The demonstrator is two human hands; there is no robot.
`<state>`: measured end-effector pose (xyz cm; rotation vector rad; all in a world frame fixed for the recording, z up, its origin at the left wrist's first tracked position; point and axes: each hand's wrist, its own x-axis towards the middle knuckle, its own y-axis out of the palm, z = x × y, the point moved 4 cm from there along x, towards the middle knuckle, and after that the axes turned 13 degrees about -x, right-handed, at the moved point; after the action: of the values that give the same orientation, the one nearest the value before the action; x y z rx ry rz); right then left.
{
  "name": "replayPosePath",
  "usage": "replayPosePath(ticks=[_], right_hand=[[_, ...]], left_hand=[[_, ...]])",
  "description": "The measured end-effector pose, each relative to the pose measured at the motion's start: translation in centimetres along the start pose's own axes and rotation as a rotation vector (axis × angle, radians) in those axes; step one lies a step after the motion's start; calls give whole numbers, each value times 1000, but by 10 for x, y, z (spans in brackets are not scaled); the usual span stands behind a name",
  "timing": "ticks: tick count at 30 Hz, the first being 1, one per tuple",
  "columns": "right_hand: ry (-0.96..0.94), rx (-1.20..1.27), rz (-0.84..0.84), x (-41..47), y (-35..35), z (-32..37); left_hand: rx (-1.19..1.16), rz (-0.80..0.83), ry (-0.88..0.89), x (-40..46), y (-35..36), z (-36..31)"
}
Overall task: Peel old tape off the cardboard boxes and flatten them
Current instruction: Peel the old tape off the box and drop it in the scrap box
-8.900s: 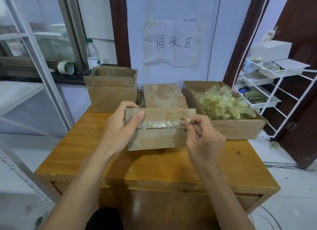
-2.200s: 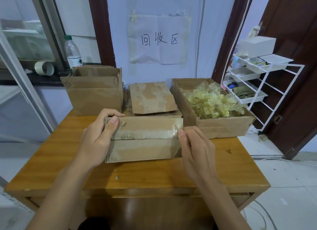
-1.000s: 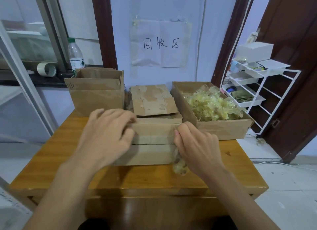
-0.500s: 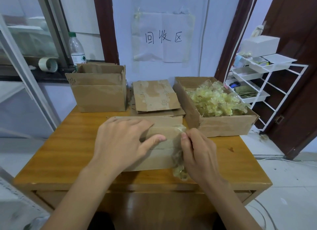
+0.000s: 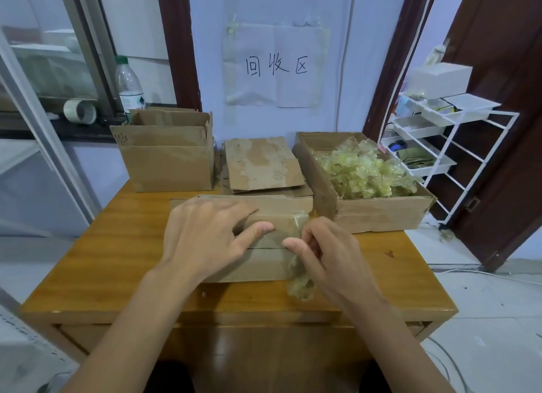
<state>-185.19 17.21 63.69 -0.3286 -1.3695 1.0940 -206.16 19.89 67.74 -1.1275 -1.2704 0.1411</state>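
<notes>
A small brown cardboard box (image 5: 272, 263) lies on the wooden table (image 5: 111, 254) in front of me, its top seam facing up. My left hand (image 5: 205, 237) lies spread over the box's left half, fingers straight, thumb pressing near the seam. My right hand (image 5: 328, 254) is at the box's right end, fingers curled, pinching a crumpled strip of clear yellowish tape (image 5: 300, 281) that hangs down over the box's right front corner. The tape still clings to the box's right edge near the top.
At the back left stands an open cardboard box (image 5: 167, 163), in the middle a stack of flattened cardboard (image 5: 261, 163), at the right an open box (image 5: 378, 213) filled with peeled tape. A white wire rack (image 5: 440, 146) stands right of the table; a bottle (image 5: 129, 90) and tape roll (image 5: 80, 112) sit on the sill.
The box was turned from its taped side to seam up. My left hand shifted from gripping its left end to pressing flat on top, while my right hand peeled tape down at the right end.
</notes>
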Motion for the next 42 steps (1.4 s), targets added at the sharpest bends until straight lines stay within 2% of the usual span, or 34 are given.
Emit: replayPosePath(ticks=[6, 13, 17, 21, 25, 28, 32, 34, 38, 42], right_hand=[[-6, -354, -210, 13, -15, 14], [-130, -616, -154, 20, -10, 23], [-160, -512, -103, 21, -7, 20], [-78, -176, -20, 15, -3, 9], [16, 97, -23, 9, 0, 6], [34, 154, -19, 9, 0, 2], [-77, 150, 15, 7, -9, -1], [-123, 53, 49, 11, -17, 3], [-201, -379, 23, 25, -34, 12], [-352, -609, 257, 36, -36, 21]], left_hand=[[-2, -2, -5, -3, 2, 2], [10, -21, -6, -5, 3, 1], [-9, -34, -4, -10, 4, 0], [-8, -54, 11, -14, 3, -2], [-22, -89, 30, -16, 2, -3], [-26, -76, 21, -14, 2, 0], [-18, -66, 26, -14, 2, 0], [-18, -62, 29, -15, 3, 0], [-22, -56, 22, -16, 3, 1], [-18, -57, 34, -17, 1, -2]])
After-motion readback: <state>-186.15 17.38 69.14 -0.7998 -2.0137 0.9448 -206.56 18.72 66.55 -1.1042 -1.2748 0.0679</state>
